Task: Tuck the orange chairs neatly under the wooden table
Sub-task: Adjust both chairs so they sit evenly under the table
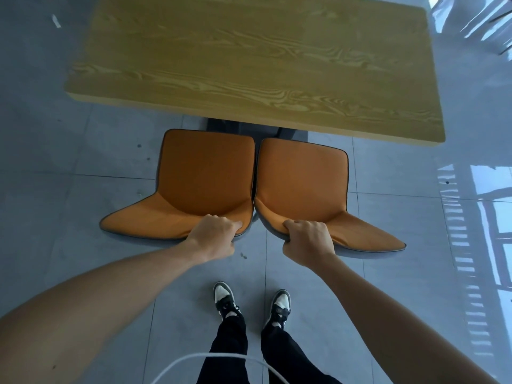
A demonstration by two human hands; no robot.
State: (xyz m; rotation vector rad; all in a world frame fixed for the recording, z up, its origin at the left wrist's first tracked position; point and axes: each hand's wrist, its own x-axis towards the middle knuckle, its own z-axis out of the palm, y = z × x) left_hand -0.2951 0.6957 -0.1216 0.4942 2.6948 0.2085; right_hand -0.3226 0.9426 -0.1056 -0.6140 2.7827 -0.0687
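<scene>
Left hand (pixel 214 235): fingers curled over the top edge of the left orange chair (pixel 205 173) backrest. Right hand (pixel 307 241): fingers gripping the backrest rim of the right orange chair (pixel 302 176). Chairs stand side by side, inner edges touching, seats pointing away from the person toward the desk (pixel 249 59). Seat fronts lie just short of the desk's near edge; the dark base (pixel 238 126) sits directly ahead. Judgement: straight forward push, open tiled floor (pixel 83 151) either side.
</scene>
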